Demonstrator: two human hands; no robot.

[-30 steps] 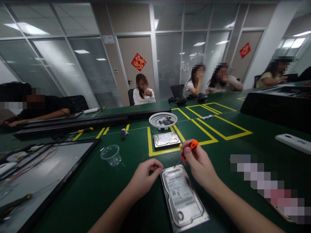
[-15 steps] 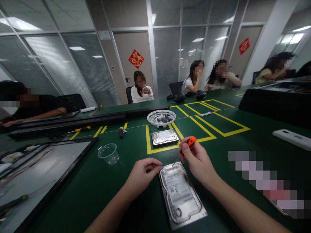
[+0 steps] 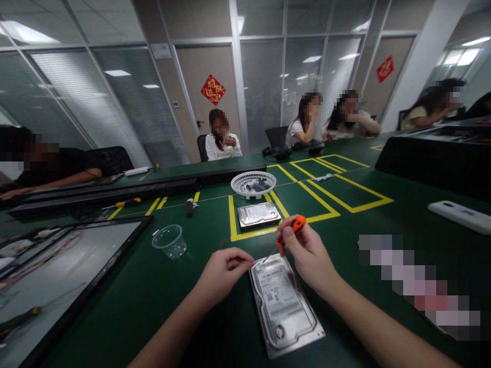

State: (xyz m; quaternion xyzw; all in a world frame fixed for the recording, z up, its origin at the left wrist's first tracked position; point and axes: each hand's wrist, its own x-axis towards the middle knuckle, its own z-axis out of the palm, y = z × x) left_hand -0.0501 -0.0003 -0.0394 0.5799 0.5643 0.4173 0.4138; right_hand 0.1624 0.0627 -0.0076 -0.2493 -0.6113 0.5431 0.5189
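A silver hard drive (image 3: 284, 306) with a printed label lies flat on the green table in front of me. My right hand (image 3: 307, 253) grips an orange and black screwdriver (image 3: 291, 232), its shaft slanting down to the left over the drive's far end. Whether the tip touches the metal I cannot tell. My left hand (image 3: 226, 271) has thumb and forefinger pinched together at the drive's far left corner; anything between those fingertips is too small to make out. Beyond the hands, a second hard drive (image 3: 259, 214) rests inside a yellow-taped box.
Left of my hands stands a clear plastic cup (image 3: 171, 243). A white basket (image 3: 253, 185) with small dark parts sits behind the second drive. A black-framed panel (image 3: 95, 276) covers the left side, and a white device (image 3: 458, 217) lies right. Several people sit around the table.
The screwdriver has shifted slightly left, its tip now closer to my left fingertips. My left hand keeps its pinch at the drive's corner. The view has moved a little.
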